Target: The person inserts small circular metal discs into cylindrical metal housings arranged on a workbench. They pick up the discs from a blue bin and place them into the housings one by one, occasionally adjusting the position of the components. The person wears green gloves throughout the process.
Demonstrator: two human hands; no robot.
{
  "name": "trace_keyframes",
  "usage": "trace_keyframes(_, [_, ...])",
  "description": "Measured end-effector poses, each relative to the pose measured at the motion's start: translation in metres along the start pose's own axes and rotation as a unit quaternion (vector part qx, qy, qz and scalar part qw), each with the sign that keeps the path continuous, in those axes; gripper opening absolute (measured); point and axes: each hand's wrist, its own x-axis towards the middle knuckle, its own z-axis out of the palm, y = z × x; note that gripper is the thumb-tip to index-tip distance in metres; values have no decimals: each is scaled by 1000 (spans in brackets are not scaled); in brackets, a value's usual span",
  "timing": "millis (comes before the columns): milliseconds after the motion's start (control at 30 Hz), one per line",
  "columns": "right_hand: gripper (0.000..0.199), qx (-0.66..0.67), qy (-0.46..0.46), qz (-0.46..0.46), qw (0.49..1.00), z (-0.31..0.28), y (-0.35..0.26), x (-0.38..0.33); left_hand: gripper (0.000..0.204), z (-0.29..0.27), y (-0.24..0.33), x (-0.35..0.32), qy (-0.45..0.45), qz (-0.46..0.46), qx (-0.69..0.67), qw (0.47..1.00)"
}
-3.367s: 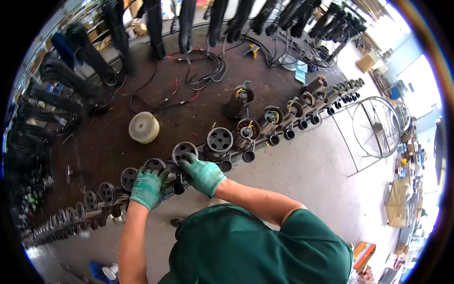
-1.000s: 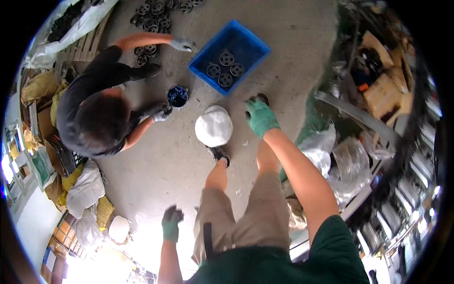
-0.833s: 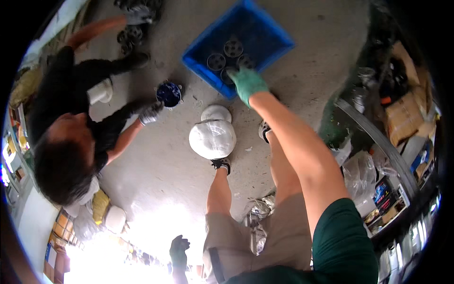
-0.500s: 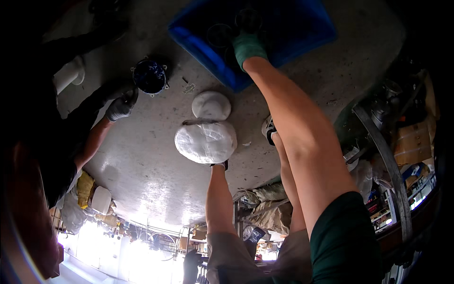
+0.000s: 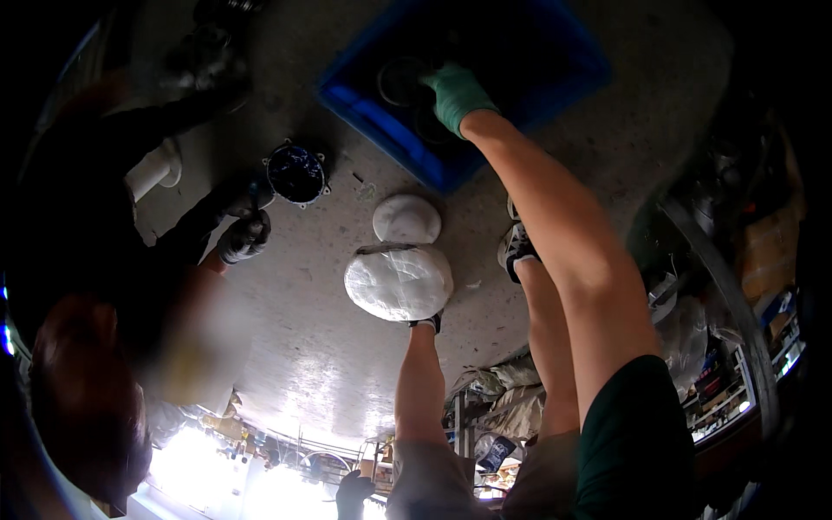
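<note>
My right hand, in a green glove, reaches into a dark-bottomed blue bin. Its fingers are bent in beside a dark round part; shadow hides the fingertips and what lies between them. More round dark shapes sit under the hand, too dim to name. At the lower edge, by my left thigh, a dark silhouette looks like my gloved left hand; its fingers cannot be made out against the glare.
A co-worker's grey-gloved hand is beside a pot of dark blue stuff. A plastic-wrapped white cushion and a white disc lie before my left foot. Curved metal bar and cluttered shelves stand at right.
The view has shifted, so most things appear lower and further right. My right hand's glove shows more fully over the bin. The co-worker has leaned in, and a blurred pale shape appears beside them.
</note>
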Motion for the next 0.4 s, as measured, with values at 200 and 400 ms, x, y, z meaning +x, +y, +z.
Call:
trace_keyframes(200, [64,41,200,-194,959,-100,-48,-172,40,-67,-10,14,5,40,48,998])
trace_keyframes(400, [70,580,149,14,801,-151,-61,-493,31,-156,24,119,-67,241,53,967])
